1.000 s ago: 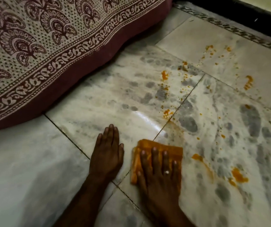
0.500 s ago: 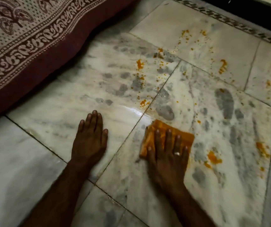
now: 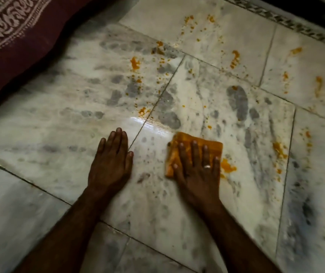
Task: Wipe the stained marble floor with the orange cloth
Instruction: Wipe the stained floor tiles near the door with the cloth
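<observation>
Pressing the orange cloth (image 3: 211,144) flat onto the marble floor (image 3: 59,125) with the right hand (image 3: 197,174), fingers spread. Orange stain (image 3: 227,167) right at its 3 o'clock. Left hand (image 3: 110,164) planted at 9, fingers together.

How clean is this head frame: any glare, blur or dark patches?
Head view: dim overall; a glare streak on the marble floor just beyond the orange cloth; motion blur smears the lower right tiles; top right corner nearly black; left hand and right hand are legible.
</observation>
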The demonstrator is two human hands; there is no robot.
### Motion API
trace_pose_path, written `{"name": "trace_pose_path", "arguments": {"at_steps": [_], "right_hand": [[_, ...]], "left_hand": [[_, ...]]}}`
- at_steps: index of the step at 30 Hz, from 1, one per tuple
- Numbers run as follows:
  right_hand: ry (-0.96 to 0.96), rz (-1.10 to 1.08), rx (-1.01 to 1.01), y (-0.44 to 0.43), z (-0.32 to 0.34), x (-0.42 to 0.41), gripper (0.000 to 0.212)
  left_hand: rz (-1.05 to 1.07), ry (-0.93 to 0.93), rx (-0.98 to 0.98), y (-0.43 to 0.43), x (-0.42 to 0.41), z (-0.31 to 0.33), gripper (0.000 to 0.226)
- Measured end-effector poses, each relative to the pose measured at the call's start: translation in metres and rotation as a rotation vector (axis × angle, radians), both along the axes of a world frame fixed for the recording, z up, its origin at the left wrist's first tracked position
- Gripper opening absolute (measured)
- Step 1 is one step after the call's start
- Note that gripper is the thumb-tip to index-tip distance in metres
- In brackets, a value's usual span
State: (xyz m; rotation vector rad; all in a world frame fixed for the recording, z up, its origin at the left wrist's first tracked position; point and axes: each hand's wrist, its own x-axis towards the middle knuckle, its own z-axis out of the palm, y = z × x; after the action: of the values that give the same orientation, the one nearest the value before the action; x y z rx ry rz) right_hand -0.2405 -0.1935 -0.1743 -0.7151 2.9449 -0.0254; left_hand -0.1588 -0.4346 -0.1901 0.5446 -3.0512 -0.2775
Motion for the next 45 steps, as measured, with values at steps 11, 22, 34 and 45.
{"name": "trace_pose_path", "arguments": {"at_steps": [11,22,34,45], "right_hand": [[0.005,0.057,-0.077,0.017,0.004,0.049,0.063],[-0.104,-0.426,0.105,0.172,0.013,0.072,0.068],[-0.173,-0.323,0.053,0.174,0.017,-0.011,0.070],[-0.019,-0.164,-0.030,0.204,0.007,0.060,0.063]], "left_hand": [[-0.246,0.059,-0.009,0.087,-0.023,-0.004,0.062],[-0.222,0.003,0.026,0.082,-0.022,0.002,0.065],[-0.208,-0.017,0.023,0.085,-0.023,0.000,0.069],[-0.504,0.074,0.017,0.249,-0.027,-0.001,0.065]]}}
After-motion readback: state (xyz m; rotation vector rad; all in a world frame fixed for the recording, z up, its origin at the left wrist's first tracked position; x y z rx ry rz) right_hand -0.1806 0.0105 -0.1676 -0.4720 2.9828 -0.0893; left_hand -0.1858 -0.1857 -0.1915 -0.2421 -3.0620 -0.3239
